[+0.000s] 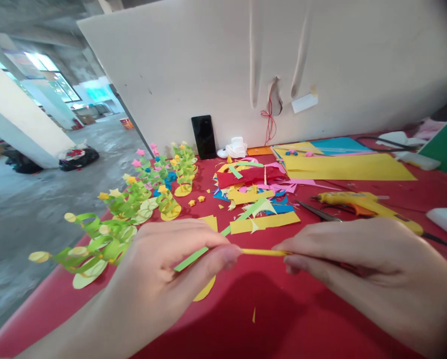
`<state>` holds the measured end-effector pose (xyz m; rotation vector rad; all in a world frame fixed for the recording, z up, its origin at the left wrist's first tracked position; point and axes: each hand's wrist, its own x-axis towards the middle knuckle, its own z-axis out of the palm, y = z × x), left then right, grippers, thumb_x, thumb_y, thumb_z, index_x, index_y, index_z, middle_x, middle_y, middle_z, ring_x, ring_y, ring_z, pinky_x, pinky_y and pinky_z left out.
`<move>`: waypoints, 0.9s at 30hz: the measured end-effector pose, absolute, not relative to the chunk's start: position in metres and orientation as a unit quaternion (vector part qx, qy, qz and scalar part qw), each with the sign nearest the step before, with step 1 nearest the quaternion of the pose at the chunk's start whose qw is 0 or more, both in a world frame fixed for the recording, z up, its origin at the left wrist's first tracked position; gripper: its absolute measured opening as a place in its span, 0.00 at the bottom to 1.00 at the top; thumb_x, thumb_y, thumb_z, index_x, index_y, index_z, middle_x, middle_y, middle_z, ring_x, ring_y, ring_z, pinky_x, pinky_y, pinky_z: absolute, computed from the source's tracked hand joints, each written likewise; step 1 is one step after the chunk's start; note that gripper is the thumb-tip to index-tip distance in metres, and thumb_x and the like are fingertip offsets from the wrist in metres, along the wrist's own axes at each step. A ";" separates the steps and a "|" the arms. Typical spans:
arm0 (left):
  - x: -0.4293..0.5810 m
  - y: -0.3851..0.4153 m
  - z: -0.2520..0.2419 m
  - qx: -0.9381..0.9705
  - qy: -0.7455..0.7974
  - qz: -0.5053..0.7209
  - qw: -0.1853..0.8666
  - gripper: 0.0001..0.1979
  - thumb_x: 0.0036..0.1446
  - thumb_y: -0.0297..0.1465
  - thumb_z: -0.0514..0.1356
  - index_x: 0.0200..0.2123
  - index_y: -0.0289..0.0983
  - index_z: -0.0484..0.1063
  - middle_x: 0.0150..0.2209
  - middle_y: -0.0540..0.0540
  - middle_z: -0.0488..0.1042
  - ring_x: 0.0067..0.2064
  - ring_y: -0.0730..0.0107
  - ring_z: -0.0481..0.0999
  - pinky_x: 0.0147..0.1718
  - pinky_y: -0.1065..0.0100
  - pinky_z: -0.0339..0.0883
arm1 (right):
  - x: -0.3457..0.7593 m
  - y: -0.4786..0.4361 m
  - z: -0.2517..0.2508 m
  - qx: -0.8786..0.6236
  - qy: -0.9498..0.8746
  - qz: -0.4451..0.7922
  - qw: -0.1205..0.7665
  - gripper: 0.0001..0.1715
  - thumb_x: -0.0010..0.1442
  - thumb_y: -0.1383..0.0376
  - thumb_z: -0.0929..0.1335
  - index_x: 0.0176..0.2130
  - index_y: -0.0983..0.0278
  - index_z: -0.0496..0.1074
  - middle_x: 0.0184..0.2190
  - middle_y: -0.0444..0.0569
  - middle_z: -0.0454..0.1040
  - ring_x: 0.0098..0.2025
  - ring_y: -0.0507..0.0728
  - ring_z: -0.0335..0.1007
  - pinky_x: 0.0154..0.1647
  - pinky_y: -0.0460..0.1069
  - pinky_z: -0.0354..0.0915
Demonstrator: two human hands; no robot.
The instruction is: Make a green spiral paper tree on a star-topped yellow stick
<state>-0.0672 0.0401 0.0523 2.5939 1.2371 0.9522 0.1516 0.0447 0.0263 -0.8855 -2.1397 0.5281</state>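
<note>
A narrow yellow paper strip (264, 252), seen nearly edge-on, stretches between my two hands above the red tabletop. Its left end is pinched between the thumb and fingers of my left hand (174, 269); my right hand (365, 269) pinches the other end. A light green paper strip (191, 259) shows through the gap of my left hand, and I cannot tell whether it is held. Partly hidden below that hand is a yellow rounded paper piece (207, 290). A small yellow scrap (253, 315) lies in front.
Paper plants with curled green strips (129, 199) line the left edge. Colored paper scraps (251, 194) lie ahead, near scissors (320, 212) and a yellow glue gun (372, 204). A black phone (204, 137) leans against the white panel (193, 65); yellow sheets (350, 167) lie right.
</note>
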 end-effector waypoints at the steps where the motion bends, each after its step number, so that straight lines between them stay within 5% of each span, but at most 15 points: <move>1: -0.067 0.041 0.053 0.855 0.410 0.313 0.059 0.08 0.54 0.29 0.57 0.24 0.39 0.72 0.24 0.56 0.77 0.24 0.79 0.75 0.21 0.83 0.65 | 0.152 0.046 0.027 -0.349 -0.833 0.211 0.373 0.10 0.55 0.72 0.65 0.28 0.60 0.72 0.27 0.37 0.76 0.27 0.46 0.71 0.25 0.36 0.63; 14: -0.076 0.047 0.051 0.844 0.374 0.382 0.045 0.01 0.50 0.30 0.62 0.27 0.41 0.74 0.24 0.58 0.77 0.24 0.79 0.76 0.22 0.84 0.71 | 0.161 0.057 0.036 -0.450 -0.781 0.366 0.232 0.17 0.55 0.53 0.65 0.24 0.60 0.74 0.18 0.44 0.72 0.22 0.53 0.67 0.18 0.44 0.61; 21: -0.078 0.047 0.052 0.849 0.358 0.385 0.044 0.02 0.49 0.28 0.64 0.28 0.40 0.74 0.25 0.60 0.77 0.25 0.83 0.76 0.26 0.88 0.69 | 0.165 0.058 0.038 -0.458 -0.755 0.417 0.217 0.15 0.52 0.53 0.67 0.26 0.60 0.76 0.16 0.44 0.70 0.20 0.52 0.63 0.17 0.44 0.58; 27: -0.082 0.050 0.048 0.848 0.362 0.385 0.046 0.07 0.48 0.26 0.64 0.32 0.41 0.74 0.30 0.57 0.77 0.28 0.78 0.75 0.30 0.81 0.71 | 0.165 0.062 0.044 -0.464 -0.672 0.555 0.159 0.11 0.53 0.58 0.68 0.26 0.62 0.75 0.12 0.41 0.62 0.13 0.45 0.50 0.10 0.40 0.46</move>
